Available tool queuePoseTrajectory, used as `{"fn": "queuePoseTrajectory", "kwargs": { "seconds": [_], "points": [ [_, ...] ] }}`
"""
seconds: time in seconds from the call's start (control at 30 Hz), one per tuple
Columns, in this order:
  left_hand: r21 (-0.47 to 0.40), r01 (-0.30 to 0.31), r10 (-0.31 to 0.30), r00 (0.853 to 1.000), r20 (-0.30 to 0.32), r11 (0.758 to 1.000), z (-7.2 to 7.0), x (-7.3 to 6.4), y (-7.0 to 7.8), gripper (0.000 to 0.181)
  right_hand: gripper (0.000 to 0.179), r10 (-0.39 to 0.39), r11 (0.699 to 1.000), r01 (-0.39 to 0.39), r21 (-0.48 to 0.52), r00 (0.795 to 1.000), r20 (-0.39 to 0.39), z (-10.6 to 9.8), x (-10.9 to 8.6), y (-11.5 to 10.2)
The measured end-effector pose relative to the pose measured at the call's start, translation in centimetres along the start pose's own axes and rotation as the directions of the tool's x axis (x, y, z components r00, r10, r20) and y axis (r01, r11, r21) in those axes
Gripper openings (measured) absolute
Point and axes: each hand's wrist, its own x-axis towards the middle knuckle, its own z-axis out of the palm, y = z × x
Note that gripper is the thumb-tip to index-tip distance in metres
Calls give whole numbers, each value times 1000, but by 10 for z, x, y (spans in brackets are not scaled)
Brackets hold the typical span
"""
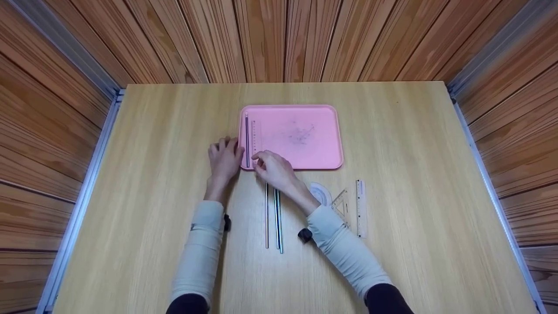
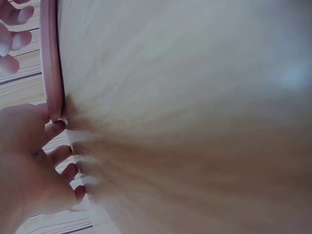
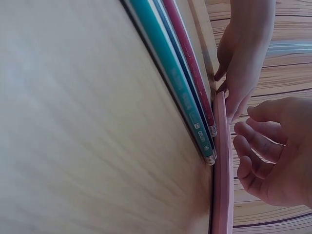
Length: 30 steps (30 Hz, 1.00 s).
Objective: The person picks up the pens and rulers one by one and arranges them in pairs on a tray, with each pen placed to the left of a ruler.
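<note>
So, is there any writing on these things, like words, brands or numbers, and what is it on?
Nothing reads clearly enough to quote.
Green pencil: pale printing towards its metal end, too blurred to read.
Red pencil: faint marks, too blurred.
Ruler inside the pink tray: scale marks, too small.
Loose ruler: scale marks, too small.
Triangle: markings, too small.
Protractor: nothing legible.

pencil lettering (image 3: 192, 114) blurred, dark sleeves (image 1: 188, 305) cropped (both)

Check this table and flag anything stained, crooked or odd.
Dark marks speckle the pink tray near its middle, standing out against its otherwise even pink. I cannot tell whether they are scratches or dirt.
</note>
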Motion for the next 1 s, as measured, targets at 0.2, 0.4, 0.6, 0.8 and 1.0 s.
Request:
{"fn": "queuePoseTrajectory", "kwargs": {
  "seconds": [0.2,0.4,0.6,0.8,1.0],
  "points": [
    [15,-12,12,1000,-3,1000,1,1,-1,48,24,-29,998,28,-51,1000,-11,2,-8,0],
    [23,-20,20,1000,0,1000,1,1,-1,48,25,-20,996,20,-83,1000,-4,2,-16,1],
    [25,-3,3,1000,-3,1000,-1,1,0,49,26,-29,996,30,-80,1000,10,1,-23,0],
    [2,7,-7,1000,-5,1000,-1,1,2,49,25,-25,998,27,-59,999,29,1,-32,-1],
    [0,27,-27,1000,8,1000,0,0,2,50,26,-24,996,29,-81,998,59,3,-40,-2]
  ]
}}
